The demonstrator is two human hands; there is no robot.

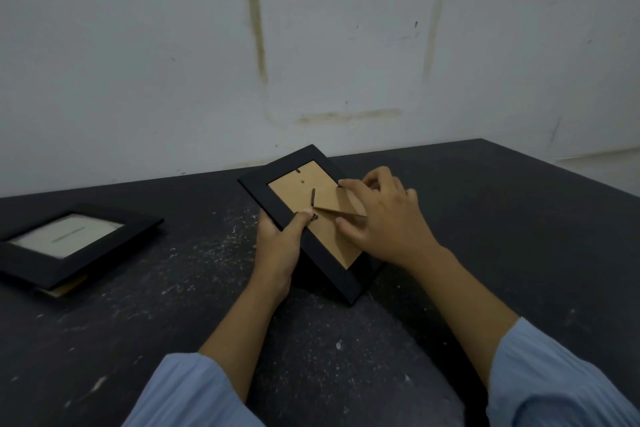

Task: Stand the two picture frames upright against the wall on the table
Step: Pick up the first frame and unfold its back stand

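Observation:
A black picture frame (273,194) is held tilted over the dark table (485,218), its brown cardboard back facing me. My left hand (278,250) grips its left edge, thumb on the rim. My right hand (384,218) pinches the folding cardboard stand (341,208) that sticks out from the back. The frame's lower corner rests near the tabletop. A second black frame (79,243) lies flat, glass side up, at the left of the table, apart from both hands.
A white stained wall (311,45) rises directly behind the table's far edge. The tabletop is speckled with pale dust. Under the flat frame a yellowish strip (67,288) pokes out. The table's right corner ends near the wall.

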